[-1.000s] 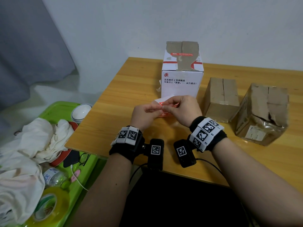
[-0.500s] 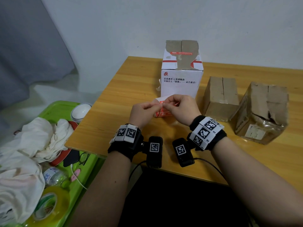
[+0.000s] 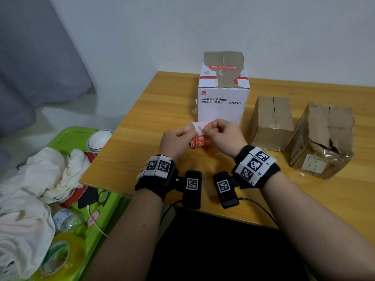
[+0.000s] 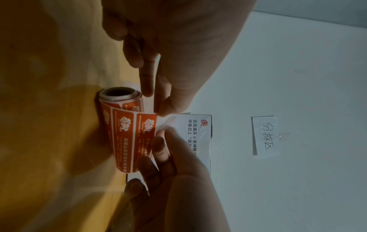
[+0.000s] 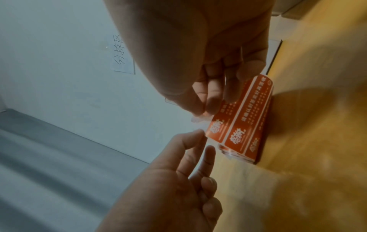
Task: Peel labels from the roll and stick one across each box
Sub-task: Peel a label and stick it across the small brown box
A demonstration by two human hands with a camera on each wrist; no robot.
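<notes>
Over the wooden table (image 3: 142, 110), in front of a white carton (image 3: 223, 106), the left hand (image 3: 175, 141) pinches the backing strip of an orange label roll (image 4: 121, 119) while the right hand (image 3: 223, 136) pinches a label's corner. Thin and floppy, the paper label probably peels best from that corner.

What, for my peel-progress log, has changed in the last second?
Hardly anything: left hand and right hand keep pinching the loose end of the label strip above the roll, shifting only slightly. Nothing taken or released; roll, white box, brown box and crumpled box stayed put.
</notes>
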